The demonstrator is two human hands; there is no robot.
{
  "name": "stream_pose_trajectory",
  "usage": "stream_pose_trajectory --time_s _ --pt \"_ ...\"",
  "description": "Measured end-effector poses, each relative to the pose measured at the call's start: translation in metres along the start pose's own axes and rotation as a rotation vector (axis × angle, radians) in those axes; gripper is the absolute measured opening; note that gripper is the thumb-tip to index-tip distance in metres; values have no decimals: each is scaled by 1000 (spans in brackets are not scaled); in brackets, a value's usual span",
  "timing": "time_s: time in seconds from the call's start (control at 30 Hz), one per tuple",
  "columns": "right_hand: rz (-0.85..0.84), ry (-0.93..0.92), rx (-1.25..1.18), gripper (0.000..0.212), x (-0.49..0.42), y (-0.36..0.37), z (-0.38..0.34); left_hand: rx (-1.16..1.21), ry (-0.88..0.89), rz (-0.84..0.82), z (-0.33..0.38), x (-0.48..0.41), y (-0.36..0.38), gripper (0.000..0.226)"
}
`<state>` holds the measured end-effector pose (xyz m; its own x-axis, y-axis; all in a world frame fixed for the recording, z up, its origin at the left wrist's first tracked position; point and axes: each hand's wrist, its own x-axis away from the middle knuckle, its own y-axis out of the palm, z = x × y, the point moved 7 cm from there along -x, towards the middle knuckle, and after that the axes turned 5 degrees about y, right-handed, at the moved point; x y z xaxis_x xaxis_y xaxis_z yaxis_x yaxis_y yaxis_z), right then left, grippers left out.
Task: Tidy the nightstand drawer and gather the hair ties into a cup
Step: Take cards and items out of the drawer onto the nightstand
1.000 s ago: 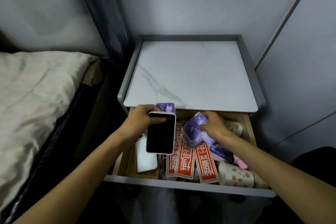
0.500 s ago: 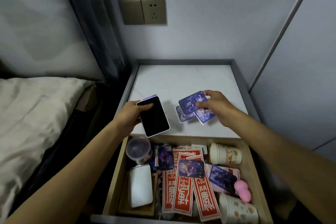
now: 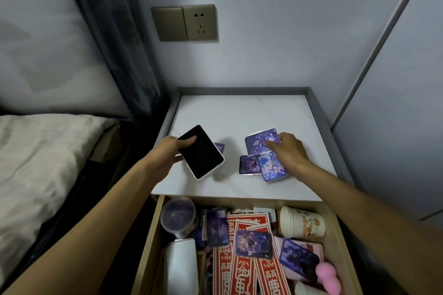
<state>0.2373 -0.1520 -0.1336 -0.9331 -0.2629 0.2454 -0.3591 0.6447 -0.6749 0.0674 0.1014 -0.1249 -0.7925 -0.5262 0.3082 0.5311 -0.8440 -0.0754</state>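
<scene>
Nearest, an open pale wooden drawer (image 3: 149,242) holds red printed paper strips (image 3: 242,270), a clear plastic cup (image 3: 178,218) and a flowered white paper cup (image 3: 303,223) on its side; no hair ties are visible. Beyond, over the white marble nightstand top (image 3: 239,112), the left hand (image 3: 167,153) grips a black-screened, white-edged phone (image 3: 201,152) by one corner, tilted. The right hand (image 3: 287,148) touches fanned purple glossy cards (image 3: 273,167); pinching or merely pressing, I cannot tell. The corner-held phone could slip and scatter the loosely stacked cards.

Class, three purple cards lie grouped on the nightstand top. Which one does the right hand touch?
The card farthest from the drawer; the right hand's fingers touch it, while the other two lie nearer the drawer.
</scene>
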Motion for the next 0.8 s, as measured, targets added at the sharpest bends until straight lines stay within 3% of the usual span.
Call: stream_pose_trajectory --time_s 0.1,0.23,0.3,0.4,0.57,0.73,0.8 --pt "43 -16 58 33 0 2 -4 326 -142 88 -4 -5 -18 17" --pt "31 28 -124 30 -10 6 -10 346 -203 240 -7 -20 -36 7" --pt "1 57 -256 22 -18 10 -14 189 -168 273 -2 -31 -44 6" --pt "-5 64 -261 19 -29 14 -19 -172 -57 225 12 -50 -48 7" --pt "-50 43 -162 31 -38 30 -21 -530 77 221 29 -86 -54 12" --pt "26 -64 11 43 -33 37 -26 -874 215 220 39 -106 -40 23" --pt "20 -97 47 56 -25 39 -29 -983 263 199 38 -110 -28 26"
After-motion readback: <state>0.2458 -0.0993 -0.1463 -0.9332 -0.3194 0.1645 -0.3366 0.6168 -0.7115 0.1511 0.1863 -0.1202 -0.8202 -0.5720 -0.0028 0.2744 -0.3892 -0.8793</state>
